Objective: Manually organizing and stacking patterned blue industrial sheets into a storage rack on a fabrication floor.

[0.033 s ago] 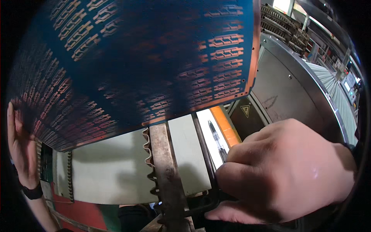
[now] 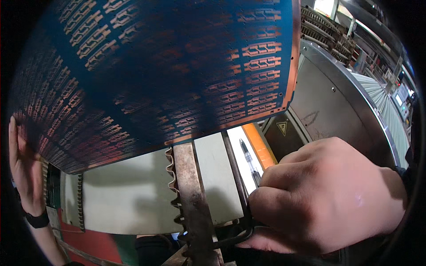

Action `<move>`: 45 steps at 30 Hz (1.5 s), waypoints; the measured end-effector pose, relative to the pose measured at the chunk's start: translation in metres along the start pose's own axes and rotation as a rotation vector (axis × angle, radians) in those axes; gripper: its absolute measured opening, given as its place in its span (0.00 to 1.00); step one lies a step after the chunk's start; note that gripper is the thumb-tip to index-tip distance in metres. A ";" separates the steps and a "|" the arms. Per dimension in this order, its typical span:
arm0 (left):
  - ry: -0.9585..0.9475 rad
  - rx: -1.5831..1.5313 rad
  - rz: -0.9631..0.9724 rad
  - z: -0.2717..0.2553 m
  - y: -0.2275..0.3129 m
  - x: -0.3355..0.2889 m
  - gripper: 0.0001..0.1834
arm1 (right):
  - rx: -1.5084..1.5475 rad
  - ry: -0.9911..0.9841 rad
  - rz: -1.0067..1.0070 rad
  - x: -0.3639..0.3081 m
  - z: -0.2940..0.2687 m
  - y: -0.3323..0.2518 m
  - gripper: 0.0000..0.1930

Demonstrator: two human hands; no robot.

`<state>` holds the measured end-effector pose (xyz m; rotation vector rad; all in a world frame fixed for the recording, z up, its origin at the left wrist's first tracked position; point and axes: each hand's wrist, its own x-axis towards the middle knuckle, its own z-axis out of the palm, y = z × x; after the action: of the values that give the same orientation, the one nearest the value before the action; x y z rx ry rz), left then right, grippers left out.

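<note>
A large blue printed circuit board panel with copper-coloured patterns stands tilted in front of me. My left hand is at its far left edge, palm toward the panel; some of its fingers are hidden by it. The panel's lower edge meets the top of a worn metal bar with a wavy strip along its side. My right hand is closed in a fist, its curled fingers beside a dark bent rod. What lies inside this fist, if anything, is hidden.
A pale flat plate lies below the panel. Near my right knuckles, a pen lies on white beside an orange strip. A metal housing stands at right, with a yellow warning triangle near it. Racks stand behind.
The panel and metal bar sit very slightly further right in view. My right thumb has shifted a little, and more of the rod's lower bend shows. My left hand looks unchanged.
</note>
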<state>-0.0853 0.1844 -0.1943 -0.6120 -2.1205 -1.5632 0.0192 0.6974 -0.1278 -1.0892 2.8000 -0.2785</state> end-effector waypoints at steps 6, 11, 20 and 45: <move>0.085 -0.170 -0.059 0.003 0.004 0.001 0.27 | 0.054 -0.064 -0.037 0.003 -0.004 0.001 0.22; 0.044 -0.211 -0.064 0.000 0.002 0.004 0.27 | 0.013 0.018 -0.028 -0.003 0.001 -0.002 0.21; 0.244 -0.317 -0.007 0.054 0.006 0.029 0.27 | -0.018 0.186 0.480 0.001 0.004 0.034 0.17; 0.289 -0.616 -0.315 0.085 0.036 0.036 0.17 | 0.038 0.440 0.251 -0.034 -0.057 0.075 0.23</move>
<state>-0.1002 0.2789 -0.1685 -0.2097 -1.5632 -2.3468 -0.0157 0.7817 -0.0862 -0.7254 3.2542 -0.6042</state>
